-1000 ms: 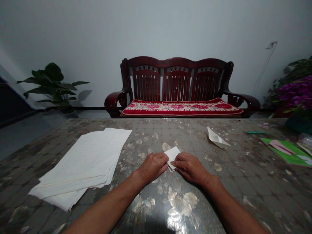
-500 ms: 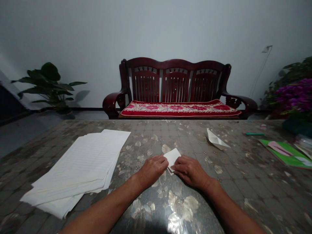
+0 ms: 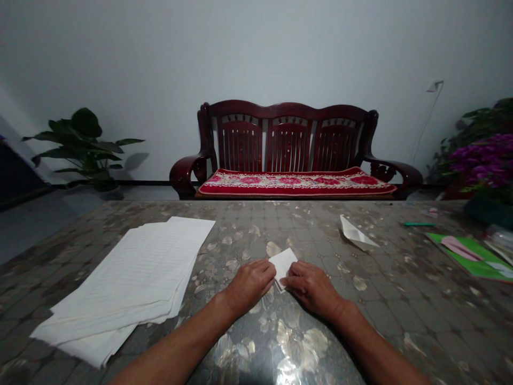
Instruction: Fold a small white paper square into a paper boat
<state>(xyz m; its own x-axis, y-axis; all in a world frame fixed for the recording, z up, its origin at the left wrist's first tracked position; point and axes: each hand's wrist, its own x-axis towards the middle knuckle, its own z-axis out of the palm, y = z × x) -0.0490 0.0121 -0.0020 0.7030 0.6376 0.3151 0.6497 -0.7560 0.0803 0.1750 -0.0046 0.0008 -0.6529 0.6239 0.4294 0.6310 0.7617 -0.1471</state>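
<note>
A small folded piece of white paper (image 3: 284,262) lies on the patterned tablecloth (image 3: 288,331), one corner pointing away from me. My left hand (image 3: 253,280) has its fingers closed on the paper's left corner. On the other side, my right hand (image 3: 310,286) pinches the lower right edge, its thumb and fingertip on the paper. Layers show at the corner nearest me, slightly apart. Beyond my right hand stands a folded paper boat (image 3: 356,235), apart from both hands.
A stack of lined paper sheets (image 3: 132,278) spreads over the left of the table. At the right lie a green pen (image 3: 419,224) and a green booklet (image 3: 452,247) with a pink strip (image 3: 460,248) on it. Behind the table stands a wooden bench (image 3: 286,131).
The view has tilted slightly up, so everything sits a little lower. My right fingertips have shifted slightly left along the paper's lower edge; my left hand keeps its hold.
</note>
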